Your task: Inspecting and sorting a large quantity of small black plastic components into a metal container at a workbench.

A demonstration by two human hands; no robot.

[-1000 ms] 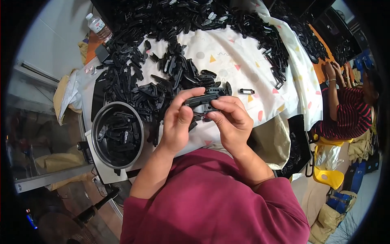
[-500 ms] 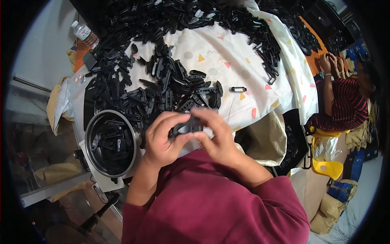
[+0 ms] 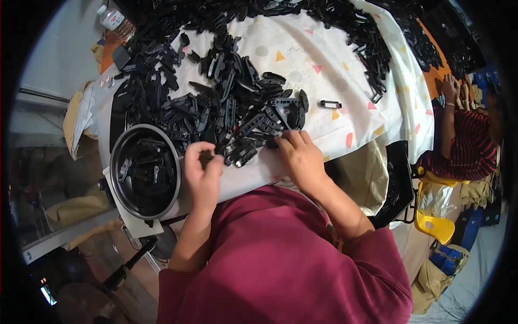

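Many long, slotted black plastic parts [image 3: 253, 124] lie heaped on a patterned white cloth [image 3: 302, 54]. At the near edge of the heap my right hand [image 3: 303, 162] bends its fingers down onto a dark part [image 3: 274, 142], its fingertips partly hidden. My left hand [image 3: 203, 175], between the bowl and the heap, is curled with thumb and fingers close together. Something dark shows between them, too small and shaded to name. A round metal bowl [image 3: 176, 186] with more black parts in it stands just left of my left hand.
One part [image 3: 331, 104] lies apart on the cloth, right of the heap. A plastic bottle [image 3: 114, 21] stands at the far left. To the right are an open sack [image 3: 372, 178], a yellow stool [image 3: 436, 227] and a seated person in a striped shirt [image 3: 464, 140].
My hands were together around a blurred black part in front of me. Now they are apart, the left nearer the bowl, the right at the heap's near edge. The view has shifted slightly.
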